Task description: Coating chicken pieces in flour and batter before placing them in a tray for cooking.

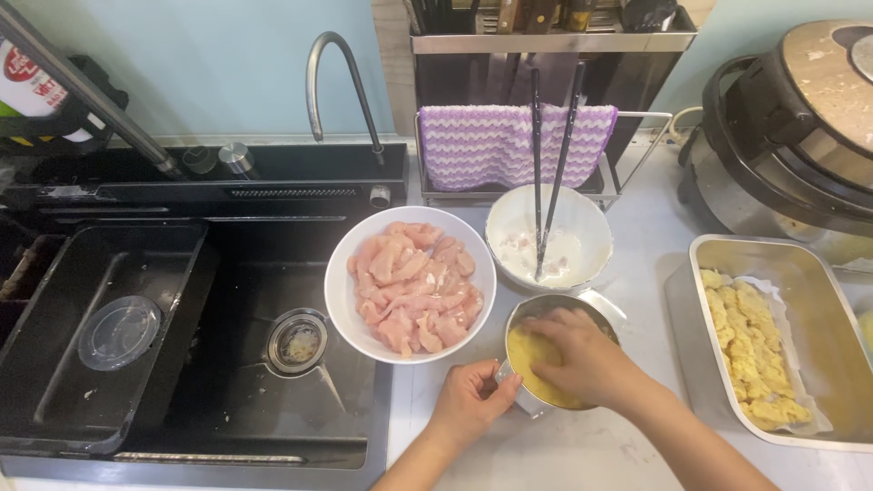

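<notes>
We see the left hand (473,400) gripping the near-left rim of a small metal bowl (556,314) of yellow crumbs near the counter's (582,455) front edge, while the right hand (582,355) reaches into it, fingers curled in the coating; what they hold is hidden. A white bowl of raw chicken strips (411,284) sits just beside, at the sink's (227,400) edge.

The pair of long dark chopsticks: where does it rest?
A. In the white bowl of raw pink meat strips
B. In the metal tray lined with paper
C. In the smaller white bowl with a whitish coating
C: the pair of long dark chopsticks stands with its tips inside the smaller white bowl, leaning back toward the purple-and-white cloth.
</notes>
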